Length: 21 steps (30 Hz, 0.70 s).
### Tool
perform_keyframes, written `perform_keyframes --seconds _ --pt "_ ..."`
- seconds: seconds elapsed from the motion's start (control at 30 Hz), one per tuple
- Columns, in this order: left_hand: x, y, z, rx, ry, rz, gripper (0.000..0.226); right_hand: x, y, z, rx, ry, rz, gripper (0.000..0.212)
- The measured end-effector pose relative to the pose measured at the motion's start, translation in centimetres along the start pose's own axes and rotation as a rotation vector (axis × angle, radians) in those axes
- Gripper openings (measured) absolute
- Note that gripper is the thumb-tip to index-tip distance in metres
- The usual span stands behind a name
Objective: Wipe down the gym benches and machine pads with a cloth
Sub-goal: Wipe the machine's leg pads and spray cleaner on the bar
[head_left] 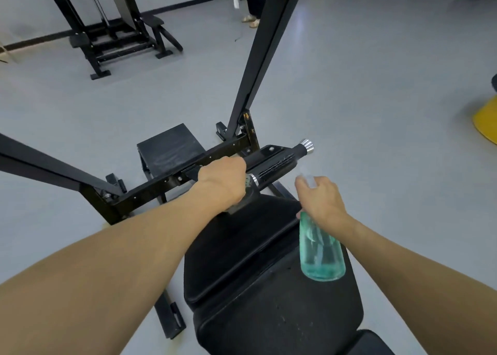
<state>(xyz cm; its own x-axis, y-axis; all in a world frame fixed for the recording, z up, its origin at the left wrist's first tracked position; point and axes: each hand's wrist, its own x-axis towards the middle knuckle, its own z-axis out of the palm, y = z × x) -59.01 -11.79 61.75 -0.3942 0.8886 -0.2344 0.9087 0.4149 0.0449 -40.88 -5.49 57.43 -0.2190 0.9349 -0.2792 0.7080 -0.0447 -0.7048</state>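
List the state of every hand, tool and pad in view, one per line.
Left hand: curled round the cloth, at the machine handle.
Cloth: bunched under that hand, mostly hidden.
Right hand: grips the spray bottle near its top.
Spray bottle: tilted, above the bench pad.
Bench pad: black, pale specks.
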Motion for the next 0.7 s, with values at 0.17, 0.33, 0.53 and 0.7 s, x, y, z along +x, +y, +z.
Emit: perform_keyframes --seconds 0.17,0.33,0.53,0.7 --pt "-0.3 0.7 -0.4 0.031 -0.034 -0.004 0.024 1.2 3.1 -1.5 0.016 0.054 0.019 0.036" --pt "-2.3 4.6 1.0 0.087 0.099 0.163 0.023 -0.9 9.1 -1.2 0.030 0.070 -0.002 0.031" --pt "-4.5 12.7 9.2 -0.056 0.005 0.420 0.017 -6.4 18.7 -0.8 -0.022 0.166 0.124 0.022" --pt "-6.7 16.1 15.2 -0.080 -0.134 0.518 0.009 -11.3 26.1 0.0 -0.162 0.285 0.265 0.038"
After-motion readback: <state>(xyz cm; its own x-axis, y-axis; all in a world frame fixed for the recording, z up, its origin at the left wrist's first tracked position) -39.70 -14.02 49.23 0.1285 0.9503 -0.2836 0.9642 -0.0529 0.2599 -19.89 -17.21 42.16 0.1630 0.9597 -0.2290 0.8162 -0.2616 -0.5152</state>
